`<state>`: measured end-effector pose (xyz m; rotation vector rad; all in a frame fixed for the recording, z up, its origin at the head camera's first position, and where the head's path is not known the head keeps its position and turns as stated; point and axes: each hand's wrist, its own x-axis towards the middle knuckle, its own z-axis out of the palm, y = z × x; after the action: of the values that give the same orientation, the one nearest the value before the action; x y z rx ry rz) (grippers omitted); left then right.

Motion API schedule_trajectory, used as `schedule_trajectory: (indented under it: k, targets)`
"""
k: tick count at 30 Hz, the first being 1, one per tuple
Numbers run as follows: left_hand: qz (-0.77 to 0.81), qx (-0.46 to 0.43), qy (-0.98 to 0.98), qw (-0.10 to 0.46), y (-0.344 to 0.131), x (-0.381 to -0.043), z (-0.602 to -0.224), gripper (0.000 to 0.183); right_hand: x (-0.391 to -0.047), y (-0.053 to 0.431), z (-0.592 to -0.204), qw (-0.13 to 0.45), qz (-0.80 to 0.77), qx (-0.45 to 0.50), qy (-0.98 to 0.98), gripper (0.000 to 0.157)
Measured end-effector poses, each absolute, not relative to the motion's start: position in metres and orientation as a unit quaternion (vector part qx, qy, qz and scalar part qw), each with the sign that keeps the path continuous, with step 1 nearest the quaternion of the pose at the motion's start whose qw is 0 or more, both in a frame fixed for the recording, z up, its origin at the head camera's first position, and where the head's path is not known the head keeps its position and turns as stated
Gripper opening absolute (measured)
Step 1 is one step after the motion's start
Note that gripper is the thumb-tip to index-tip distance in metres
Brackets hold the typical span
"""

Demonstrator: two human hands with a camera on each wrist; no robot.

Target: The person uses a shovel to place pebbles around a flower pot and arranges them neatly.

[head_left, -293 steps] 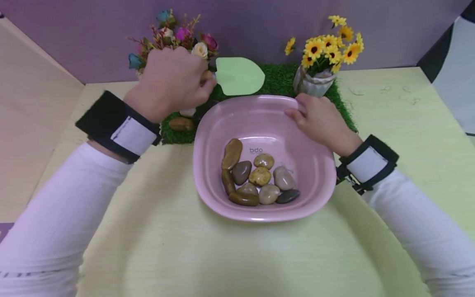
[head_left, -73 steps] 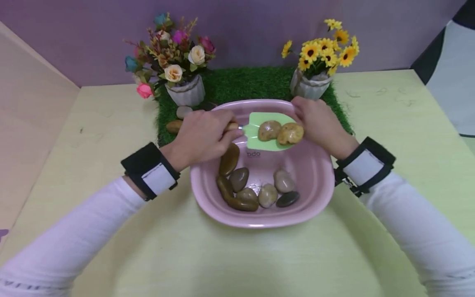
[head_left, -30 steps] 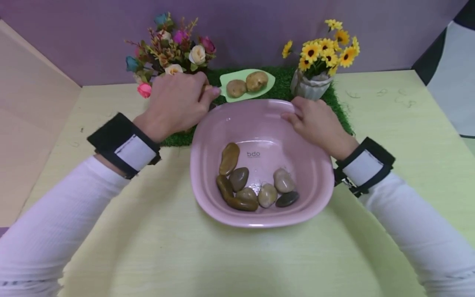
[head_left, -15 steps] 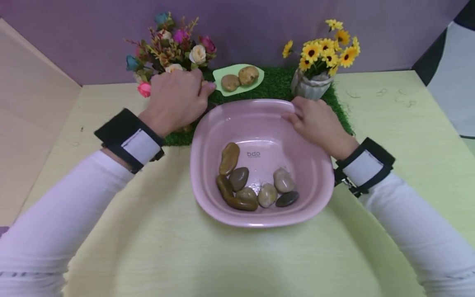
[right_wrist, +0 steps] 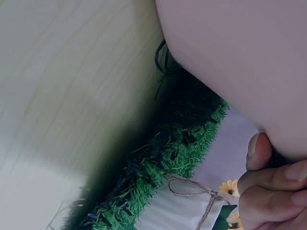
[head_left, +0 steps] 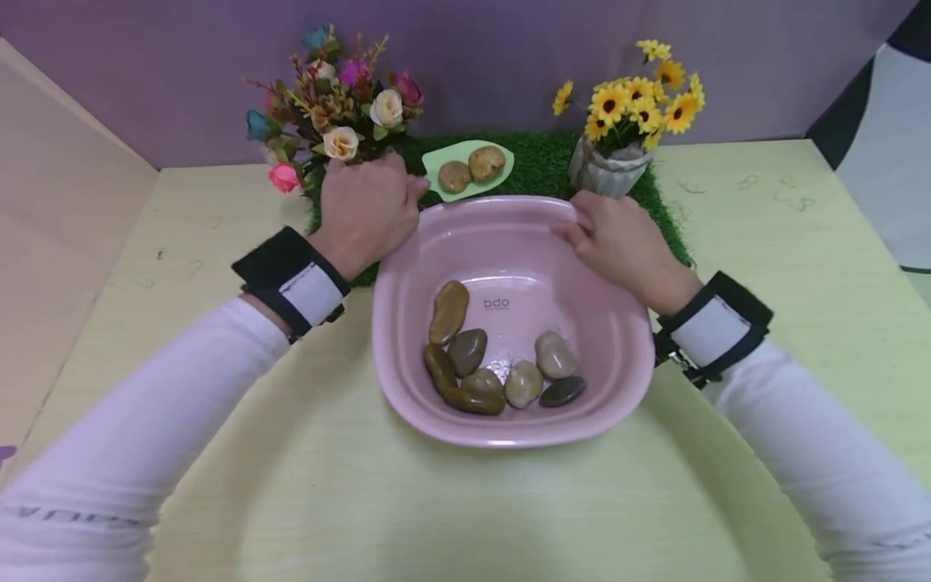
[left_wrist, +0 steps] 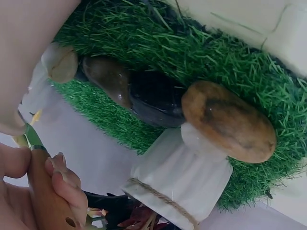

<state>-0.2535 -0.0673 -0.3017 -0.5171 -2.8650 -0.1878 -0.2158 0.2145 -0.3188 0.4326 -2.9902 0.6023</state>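
In the head view my left hand (head_left: 369, 202) grips a small shovel by its wooden handle (left_wrist: 45, 191), its fingers curled round the wood in the left wrist view. The light green blade (head_left: 439, 160) is close over the grass mat behind the basin, carrying two speckled yellow-brown stones (head_left: 486, 162). My right hand (head_left: 625, 246) holds the pink basin (head_left: 502, 234) at its back right rim. Curled fingers (right_wrist: 271, 196) show beneath that rim in the right wrist view. Several smooth stones (head_left: 468, 351) lie in the lower part of the basin, brown, beige and dark grey.
A grass mat (head_left: 541, 166) runs along the purple wall. Mixed flowers (head_left: 342, 105) stand left in a white pot (left_wrist: 182, 177); yellow flowers (head_left: 643, 101) stand right. Beside the left pot, a brown stone (left_wrist: 230, 124) and a black stone (left_wrist: 156, 100) line the mat.
The two speckled stones, earlier in the basin, were lifted out on the shovel and moved back over the mat. Lately the left hand has shifted slightly right and nearer. The right hand keeps its hold.
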Motion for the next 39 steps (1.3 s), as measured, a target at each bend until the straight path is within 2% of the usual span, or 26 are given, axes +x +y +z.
schedule_trajectory:
  k: [12,22,39]
  targets:
    - [-0.047,-0.187,-0.976,0.101,-0.073,-0.26,-0.303,0.045,-0.215,0.215,-0.318,0.027,0.198,0.141,-0.97,0.031]
    - [-0.044,-0.193,-0.98,0.03,-0.075,-0.262,-0.297,0.045,-0.215,0.214,-0.318,0.025,0.201,0.141,-0.969,0.03]
    - [-0.07,-0.207,-0.975,-0.041,-0.075,-0.265,-0.292,0.04,-0.215,0.215,-0.319,0.025,0.201,0.142,-0.969,0.031]
